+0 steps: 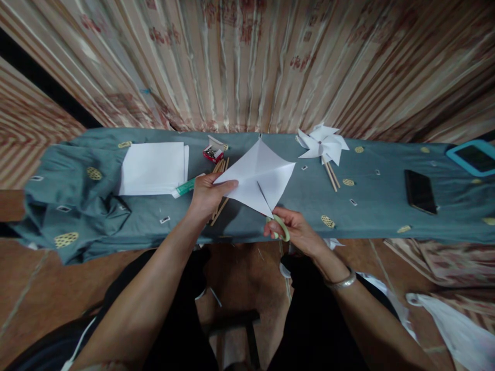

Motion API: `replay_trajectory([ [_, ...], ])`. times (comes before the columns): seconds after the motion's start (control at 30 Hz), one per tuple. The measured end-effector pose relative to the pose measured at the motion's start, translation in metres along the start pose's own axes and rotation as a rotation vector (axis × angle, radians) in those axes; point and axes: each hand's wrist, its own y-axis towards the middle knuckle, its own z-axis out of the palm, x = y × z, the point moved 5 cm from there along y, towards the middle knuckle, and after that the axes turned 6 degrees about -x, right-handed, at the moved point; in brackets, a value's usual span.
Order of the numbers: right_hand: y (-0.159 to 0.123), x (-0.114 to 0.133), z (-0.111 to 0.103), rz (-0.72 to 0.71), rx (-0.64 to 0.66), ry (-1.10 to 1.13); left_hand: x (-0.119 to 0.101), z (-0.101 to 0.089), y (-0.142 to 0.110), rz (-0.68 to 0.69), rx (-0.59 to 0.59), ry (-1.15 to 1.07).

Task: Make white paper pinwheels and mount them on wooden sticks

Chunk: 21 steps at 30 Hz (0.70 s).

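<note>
My left hand point(211, 191) pinches the left corner of a square white sheet of paper point(259, 167), thumb on top. The sheet is held up as a diamond above the cloth-covered table, with crease lines meeting near its middle. In my right hand point(296, 229) is a pair of scissors point(281, 226) with pale green handles. A blade lies over the paper, running from the near corner toward the centre; the other blade is hidden beneath. Under my left hand, several wooden sticks point(219, 210) and a green-and-white tube point(183, 188) are partly covered.
A stack of white paper point(152, 169) lies left, near a small open red box point(213, 153). To the right are a paper pinwheel point(324, 144) on sticks, a black phone point(420, 191) and a blue-framed tablet point(474, 157). A pleated curtain point(247, 67) hangs behind the table.
</note>
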Motion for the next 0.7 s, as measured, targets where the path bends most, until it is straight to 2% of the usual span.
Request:
replay_trajectory([
  [0.7, 0.0029, -0.0045, 0.0001, 0.010, -0.048, 0.022, 0.0014, 0.0003, 0.0000, -0.020, 0.001, -0.031],
])
